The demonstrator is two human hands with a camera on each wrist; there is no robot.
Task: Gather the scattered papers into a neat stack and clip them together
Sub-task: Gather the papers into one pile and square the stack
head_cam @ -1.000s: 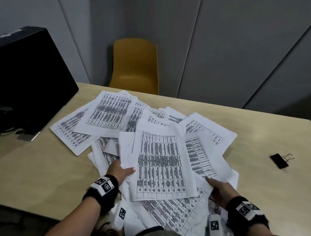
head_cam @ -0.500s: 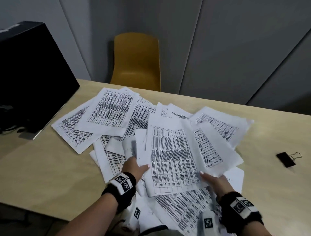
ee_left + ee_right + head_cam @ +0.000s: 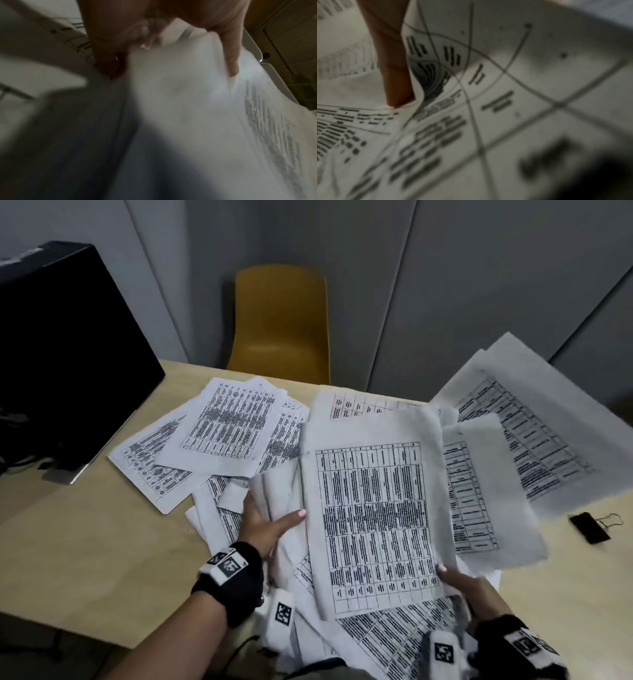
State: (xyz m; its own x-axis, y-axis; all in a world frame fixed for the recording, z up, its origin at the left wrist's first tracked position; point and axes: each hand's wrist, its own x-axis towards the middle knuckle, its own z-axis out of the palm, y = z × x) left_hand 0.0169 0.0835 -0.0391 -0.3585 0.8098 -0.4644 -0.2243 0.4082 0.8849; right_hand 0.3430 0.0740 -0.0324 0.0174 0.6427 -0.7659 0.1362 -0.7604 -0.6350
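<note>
1. Left hand (image 3: pixel 270 525): fingers go under the left edge of the lifted sheaf (image 3: pixel 373 518), thumb flat on its face. Holding paper. The left wrist view shows the fingers (image 3: pixel 229 59) pressed into a white sheet, but it is blurred.
2. Right hand (image 3: pixel 462 587): grips the sheaf's lower right corner. One finger (image 3: pixel 393 75) lies along a curled sheet edge in the right wrist view; the other fingers are hidden, so I can't tell how tightly they close.
3. Sheaf: several printed table sheets raised off the surface (image 3: pixel 85 542), fanned and skewed, with the right-hand sheets splaying up and outward. Edges are not aligned.
4. Loose papers (image 3: pixel 219 436): still flat on the surface to the far left, overlapping. More sheets lie under the sheaf and hang over the near edge.
5. Binder clip (image 3: pixel 589 527): black, on the surface to the right, apart from the pile, untouched.
6. Step, as I judge it: mid-gather. Roughly half the sheets are in hand; nothing is squared or clipped.
7. Next move calls for pulling the left group and the bottom sheets into the sheaf, then tapping the edges on the surface to square them. One hand must then hold the stack while the other takes the clip.
8. Risk: the splayed right-hand sheets could slide out of this loose hold.
9. Background: yellow chair (image 3: pixel 281 323) behind the surface, black box (image 3: pixel 65 354) at left.
</note>
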